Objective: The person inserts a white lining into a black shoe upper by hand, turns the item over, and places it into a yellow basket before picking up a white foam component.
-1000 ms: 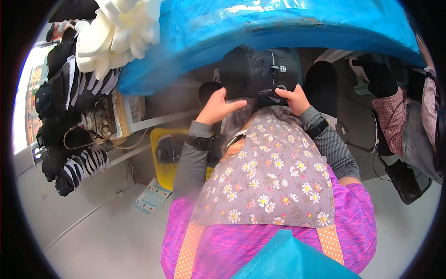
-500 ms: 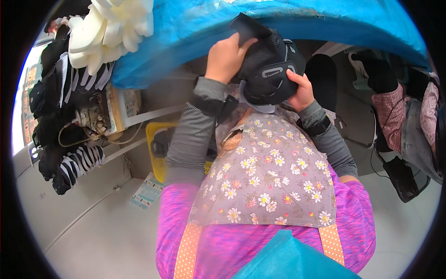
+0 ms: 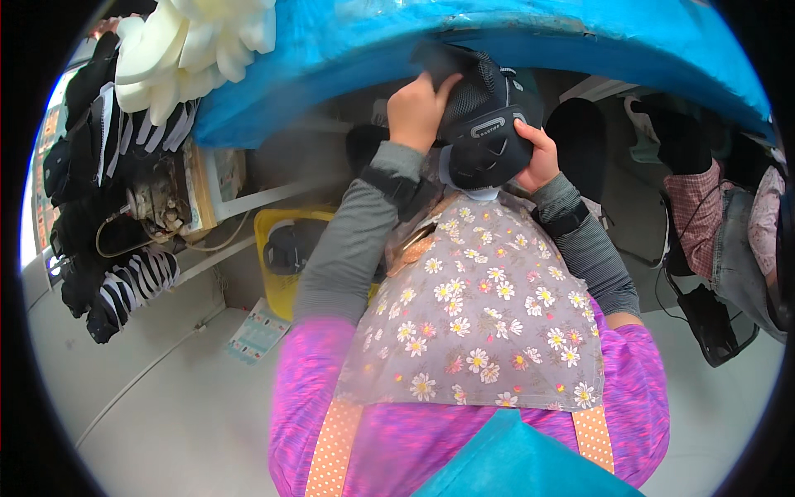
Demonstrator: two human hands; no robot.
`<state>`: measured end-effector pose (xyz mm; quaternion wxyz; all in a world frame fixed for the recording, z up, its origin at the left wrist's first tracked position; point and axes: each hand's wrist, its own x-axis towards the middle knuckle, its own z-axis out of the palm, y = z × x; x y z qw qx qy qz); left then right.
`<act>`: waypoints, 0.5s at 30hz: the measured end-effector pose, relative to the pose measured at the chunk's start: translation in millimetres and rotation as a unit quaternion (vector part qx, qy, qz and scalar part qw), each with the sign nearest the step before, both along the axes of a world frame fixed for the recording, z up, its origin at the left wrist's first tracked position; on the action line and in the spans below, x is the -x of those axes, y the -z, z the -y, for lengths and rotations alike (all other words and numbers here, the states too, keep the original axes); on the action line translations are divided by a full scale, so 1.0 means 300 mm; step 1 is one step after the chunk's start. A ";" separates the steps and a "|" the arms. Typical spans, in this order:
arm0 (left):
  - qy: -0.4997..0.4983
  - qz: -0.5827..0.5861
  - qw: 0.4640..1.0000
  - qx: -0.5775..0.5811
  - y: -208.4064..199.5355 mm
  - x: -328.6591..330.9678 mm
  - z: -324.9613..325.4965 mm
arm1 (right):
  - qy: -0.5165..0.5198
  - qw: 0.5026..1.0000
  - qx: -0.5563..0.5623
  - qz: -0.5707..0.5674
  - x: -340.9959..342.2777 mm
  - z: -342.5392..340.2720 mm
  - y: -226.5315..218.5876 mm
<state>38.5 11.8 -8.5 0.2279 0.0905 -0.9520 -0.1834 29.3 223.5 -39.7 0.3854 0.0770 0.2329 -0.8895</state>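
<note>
A rounded black mesh piece (image 3: 484, 137) is held up at the blue table edge. It has a raised label patch, grey trim and a pale lining at its lower rim. Whether it is a shoe upper or another padded item, I cannot tell. My left hand (image 3: 416, 112) pinches a dark flap at its upper left, between thumb and fingers. My right hand (image 3: 538, 156) grips the right edge with the thumb on the front face; the other fingers are hidden behind it.
A blue-covered table (image 3: 331, 58) curves across the top, with pale foam pieces (image 3: 195, 50) at its left. Black-and-white pieces (image 3: 137, 286) hang beside a machine (image 3: 157, 199). A yellow basket (image 3: 277, 294) stands below. Another person's checked sleeve (image 3: 694, 211) shows at right.
My left hand has shifted slightly right and down, drawing the flap with it. The black mesh piece is tilted a little differently. My right hand keeps its grip.
</note>
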 end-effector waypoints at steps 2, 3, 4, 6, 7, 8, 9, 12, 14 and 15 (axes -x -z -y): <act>0.006 -0.019 0.996 -0.089 -0.080 -0.033 -0.025 | -0.012 0.999 0.019 0.032 -0.002 -0.006 -0.009; 0.012 -0.035 0.984 -0.176 -0.121 -0.030 -0.040 | -0.002 0.998 0.040 0.041 -0.004 -0.011 -0.020; 0.008 -0.036 0.983 -0.178 -0.150 -0.024 -0.048 | 0.004 0.997 0.061 0.049 -0.009 -0.017 -0.035; 0.032 -0.008 0.993 -0.110 -0.199 -0.008 -0.056 | -0.012 0.993 0.100 0.063 0.001 -0.023 -0.056; 0.038 0.038 0.992 -0.117 -0.212 0.009 -0.053 | -0.025 0.987 0.142 0.073 0.009 -0.020 -0.061; 0.035 0.037 0.992 -0.115 -0.193 0.027 -0.042 | -0.028 0.987 0.143 0.072 0.015 -0.009 -0.043; 0.030 0.091 0.990 -0.102 -0.163 0.043 -0.031 | -0.021 0.986 0.134 0.099 0.012 0.003 -0.008; 0.036 0.186 0.976 -0.106 -0.129 0.080 -0.017 | -0.016 0.984 0.127 0.128 0.017 0.012 0.030; 0.043 0.222 0.966 -0.122 -0.125 0.081 -0.021 | -0.025 0.985 0.106 0.137 0.010 0.010 0.037; 0.046 0.228 0.965 -0.124 -0.083 0.084 -0.009 | -0.021 0.984 0.104 0.142 0.010 0.011 0.048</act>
